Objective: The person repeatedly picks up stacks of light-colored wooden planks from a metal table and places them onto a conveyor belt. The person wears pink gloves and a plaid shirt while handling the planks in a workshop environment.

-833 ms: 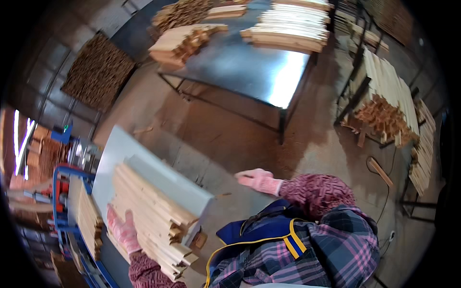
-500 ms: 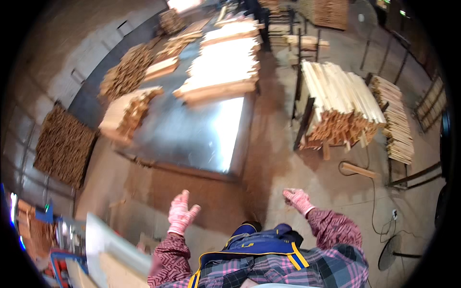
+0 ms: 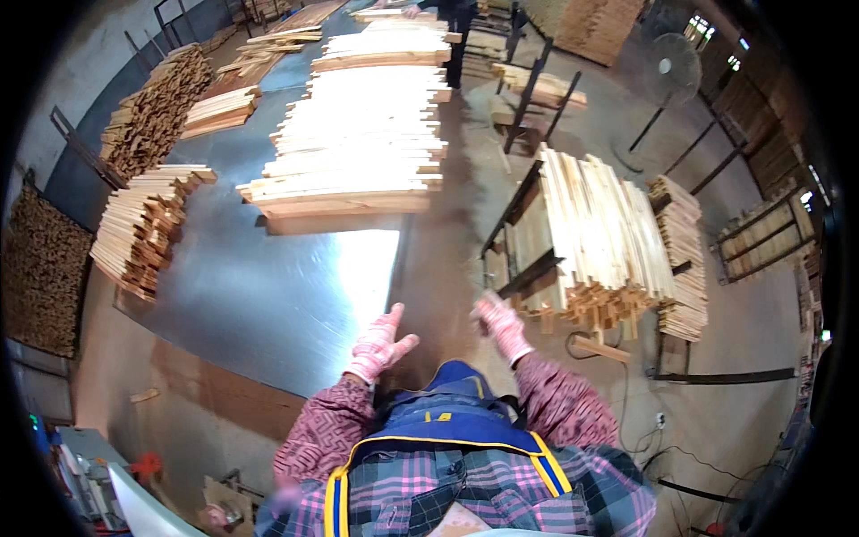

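My left hand (image 3: pixel 380 345), in a pink and white knitted glove, hangs open with thumb and fingers apart beside the right edge of a shiny metal-topped table (image 3: pixel 268 286). My right hand (image 3: pixel 503 328), gloved alike, is held out with its fingers loosely bent and nothing in it. It is nearest to the rack of pale wooden strips (image 3: pixel 608 224) on the right. On the table ahead lies a broad stack of light wooden strips (image 3: pixel 358 134), brightly lit. A smaller pile of strips (image 3: pixel 139 228) sits at the table's left edge.
More timber piles (image 3: pixel 157 107) line the left wall side. A person (image 3: pixel 461 36) in dark clothes stands beyond the big stack. A pedestal fan (image 3: pixel 671 72) stands far right. Cables (image 3: pixel 707 461) and a loose wood piece (image 3: pixel 601 349) lie on the right floor. Machinery (image 3: pixel 89 474) is near left.
The table and the racked strips have come nearer as I moved forward. Both hands have drawn closer together, still with nothing in them.
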{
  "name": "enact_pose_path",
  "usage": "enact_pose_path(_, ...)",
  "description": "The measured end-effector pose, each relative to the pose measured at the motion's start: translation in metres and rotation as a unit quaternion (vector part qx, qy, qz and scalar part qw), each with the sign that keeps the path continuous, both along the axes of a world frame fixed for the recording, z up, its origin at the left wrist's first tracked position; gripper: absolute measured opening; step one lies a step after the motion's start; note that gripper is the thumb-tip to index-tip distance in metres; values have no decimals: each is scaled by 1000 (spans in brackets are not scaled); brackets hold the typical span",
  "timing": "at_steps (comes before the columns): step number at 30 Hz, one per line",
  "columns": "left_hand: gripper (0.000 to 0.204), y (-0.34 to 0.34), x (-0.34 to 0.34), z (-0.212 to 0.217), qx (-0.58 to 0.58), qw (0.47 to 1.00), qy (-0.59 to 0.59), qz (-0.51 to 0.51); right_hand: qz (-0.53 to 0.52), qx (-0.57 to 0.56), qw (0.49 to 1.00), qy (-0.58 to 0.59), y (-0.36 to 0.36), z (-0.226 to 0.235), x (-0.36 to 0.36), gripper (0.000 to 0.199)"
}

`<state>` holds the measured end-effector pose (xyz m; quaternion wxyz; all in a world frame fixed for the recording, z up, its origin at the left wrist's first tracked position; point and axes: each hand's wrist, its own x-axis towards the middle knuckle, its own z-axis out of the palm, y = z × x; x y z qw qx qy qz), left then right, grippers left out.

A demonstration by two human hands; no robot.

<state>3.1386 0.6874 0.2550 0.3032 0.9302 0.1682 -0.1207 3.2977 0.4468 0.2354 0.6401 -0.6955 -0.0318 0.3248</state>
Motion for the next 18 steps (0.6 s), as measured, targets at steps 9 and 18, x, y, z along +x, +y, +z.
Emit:
enact_pose_path(9, 81, 91, 41, -38, -142, 931, 73, 329, -106, -4, 991, 85, 167, -81, 331, 54)
enact_pose_path(18, 70, 127, 167, -102, -597, 634, -182, 457, 4, 93, 992, 83, 344, -135, 503, 96)
